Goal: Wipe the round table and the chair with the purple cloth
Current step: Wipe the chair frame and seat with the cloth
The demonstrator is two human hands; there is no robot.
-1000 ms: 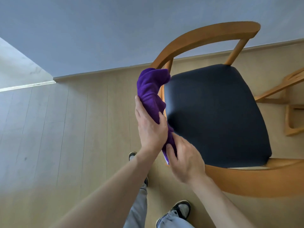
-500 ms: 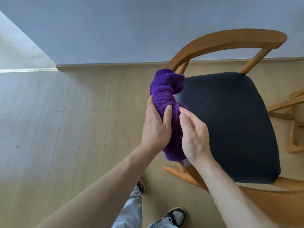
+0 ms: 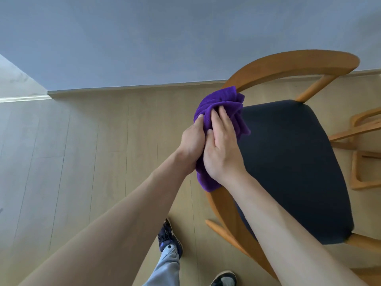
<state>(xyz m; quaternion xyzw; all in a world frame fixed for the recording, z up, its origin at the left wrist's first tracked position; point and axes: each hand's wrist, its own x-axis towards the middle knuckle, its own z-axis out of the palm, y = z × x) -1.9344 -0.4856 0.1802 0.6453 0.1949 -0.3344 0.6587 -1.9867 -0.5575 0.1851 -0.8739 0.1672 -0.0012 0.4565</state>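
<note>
Two hands (image 3: 208,145) — purple cloth (image 3: 224,108) between.

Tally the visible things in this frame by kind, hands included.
Hands: 2, left hand and right hand, both on the cloth
Purple cloth: 1
Chairs: 2, the near chair and part of another chair at the right edge
Shoes: 2, and
Total: 7
</note>
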